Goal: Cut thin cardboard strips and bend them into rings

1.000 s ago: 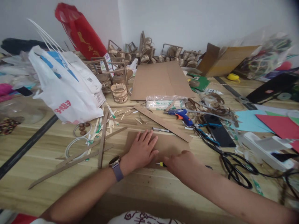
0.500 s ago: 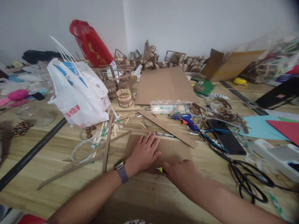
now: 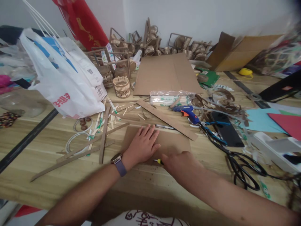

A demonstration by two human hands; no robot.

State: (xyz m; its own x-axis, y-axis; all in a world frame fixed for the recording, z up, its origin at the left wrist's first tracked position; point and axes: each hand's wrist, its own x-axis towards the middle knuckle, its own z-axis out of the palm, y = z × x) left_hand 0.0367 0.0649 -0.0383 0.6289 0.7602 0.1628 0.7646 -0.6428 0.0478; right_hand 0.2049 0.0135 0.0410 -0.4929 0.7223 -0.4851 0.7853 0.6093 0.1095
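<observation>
My left hand (image 3: pixel 143 146) lies flat with fingers spread on a small brown cardboard piece (image 3: pixel 174 142) on the wooden table (image 3: pixel 47 175). A watch with a purple strap sits on that wrist. My right hand (image 3: pixel 182 163) is closed around a tool with a yellow and black tip (image 3: pixel 160 161), which touches the near edge of the cardboard, just right of my left hand. Most of the tool is hidden in the fist.
A long cardboard strip (image 3: pixel 166 120), a pen (image 3: pixel 164 126) and a blue glue gun (image 3: pixel 187 112) lie just beyond the cardboard. Black scissors (image 3: pixel 244 171) and cables are at right, a white plastic bag (image 3: pixel 61 81) at left, a large cardboard sheet (image 3: pixel 166 73) behind.
Both hands stay on the cardboard; the tool tip has shifted slightly left along the near edge. The view has swung back and tilted down.
</observation>
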